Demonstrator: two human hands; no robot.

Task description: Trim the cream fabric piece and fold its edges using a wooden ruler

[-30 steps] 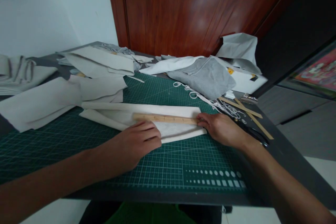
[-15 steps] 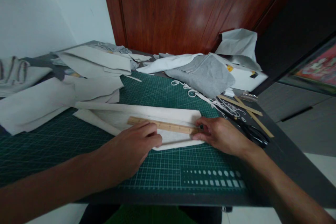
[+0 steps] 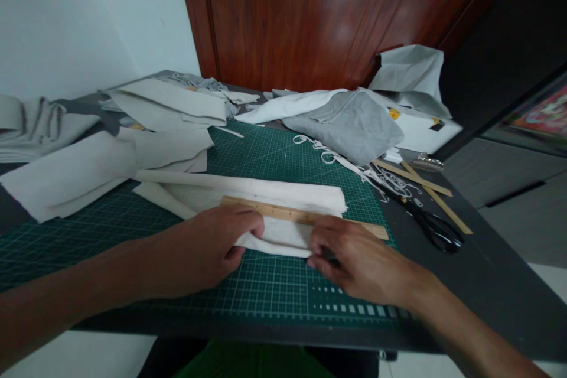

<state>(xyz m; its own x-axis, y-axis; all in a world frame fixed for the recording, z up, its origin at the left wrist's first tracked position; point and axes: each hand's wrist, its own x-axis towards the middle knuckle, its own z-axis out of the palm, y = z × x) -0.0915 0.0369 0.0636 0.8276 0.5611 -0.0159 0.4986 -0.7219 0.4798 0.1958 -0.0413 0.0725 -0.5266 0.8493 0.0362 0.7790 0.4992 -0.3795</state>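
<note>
A long piece of off-white fabric (image 3: 283, 235) lies across the green cutting mat (image 3: 266, 283), its far and near edges folded inward. On top of it rests a wooden ruler (image 3: 283, 212), its right end sticking out past the cloth. My left hand (image 3: 221, 245) is closed on the near folded edge, fingers curled over the ruler's left part. Near the right end of that same edge, my right hand (image 3: 349, 254) pinches the fabric. Parts of the ruler and cloth are hidden beneath both hands.
Black-handled scissors (image 3: 436, 230) lie at the right beside wooden strips (image 3: 438, 201) and tangled white cord (image 3: 392, 180). Off-white fabric pieces (image 3: 75, 171) are spread at left. Grey cloth (image 3: 349, 127) and a white box (image 3: 425, 134) stand at the back right.
My right hand has left the ruler's right end and moved nearer to me, onto the near fabric edge. My left hand has shifted slightly left. The ruler's right end now shows.
</note>
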